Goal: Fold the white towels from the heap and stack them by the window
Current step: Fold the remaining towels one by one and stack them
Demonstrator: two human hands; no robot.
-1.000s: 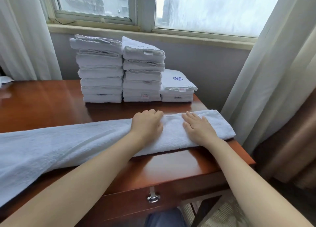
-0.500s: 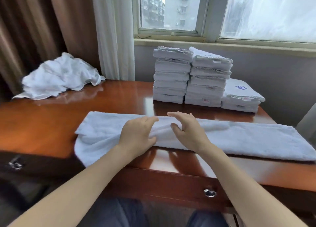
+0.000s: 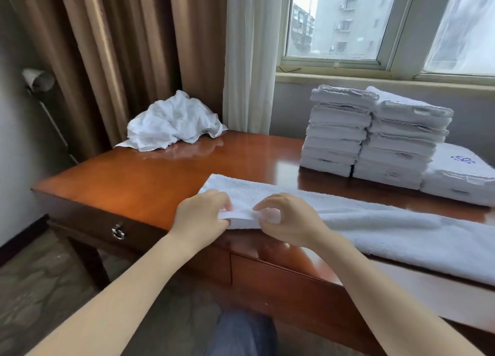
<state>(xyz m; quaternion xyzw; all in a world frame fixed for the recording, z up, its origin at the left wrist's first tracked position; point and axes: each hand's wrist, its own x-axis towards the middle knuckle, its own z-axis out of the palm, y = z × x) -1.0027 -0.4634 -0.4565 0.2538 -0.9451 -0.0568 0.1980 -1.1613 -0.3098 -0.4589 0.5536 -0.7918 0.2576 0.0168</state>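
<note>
Room w/ a window (image 3: 334, 20) at back R, brown curtains (image 3: 107, 47) at L, a sheer curtain (image 3: 249, 55) btwn them. A glossy wood desk (image 3: 150, 179) fills the middle. Along its front edge lies the towel (image 3: 375, 221), a long folded strip running from centre to the R border of the view. Under the window, at the desk's back R, stand the stacks (image 3: 334, 130) of folded towels: two tall ones touching side by side, plus a low one w/ a blue logo just R of them. The heap (image 3: 174, 122) sits crumpled at the back L corner, well apart from the stacks. Both hands are at the strip's L end, close together. L hand (image 3: 201, 216): fingers curled, pinching the near corner. R hand (image 3: 289, 221): thumb and fingers bent round the near edge just beside it, gripping the layers. A metal pull (image 3: 117, 232) hangs on the drawer front at L.
</note>
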